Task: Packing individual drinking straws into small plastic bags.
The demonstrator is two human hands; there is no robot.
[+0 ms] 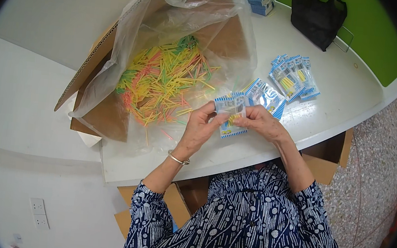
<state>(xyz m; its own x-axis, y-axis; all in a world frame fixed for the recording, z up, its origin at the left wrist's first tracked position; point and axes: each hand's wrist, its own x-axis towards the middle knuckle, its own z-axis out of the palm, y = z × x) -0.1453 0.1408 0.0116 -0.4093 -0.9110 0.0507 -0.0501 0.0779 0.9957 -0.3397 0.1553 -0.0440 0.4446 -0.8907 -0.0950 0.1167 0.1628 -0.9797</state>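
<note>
My left hand [204, 124] and my right hand [261, 122] pinch a small blue-and-white packet [234, 131] between them, above the front part of the white table. Yellow shows at the middle of the packet, under my fingertips. Just beyond my right hand lies another clear-fronted packet [265, 98] with blue striped ends. Farther right is a fanned pile of packets [294, 77], some with yellow sticks showing inside. To the left of my hands, a heap of thin yellow, green and pink sticks [164, 79] fills a clear plastic liner [127, 44].
An open cardboard box [227, 35] surrounds the liner on the white table [352, 91]. At the back stand small blue-and-white boxes [259, 2] and a black plastic bag [318, 18]. Open cartons [322, 168] sit below the table edge. Two wall sockets [39, 213] are at lower left.
</note>
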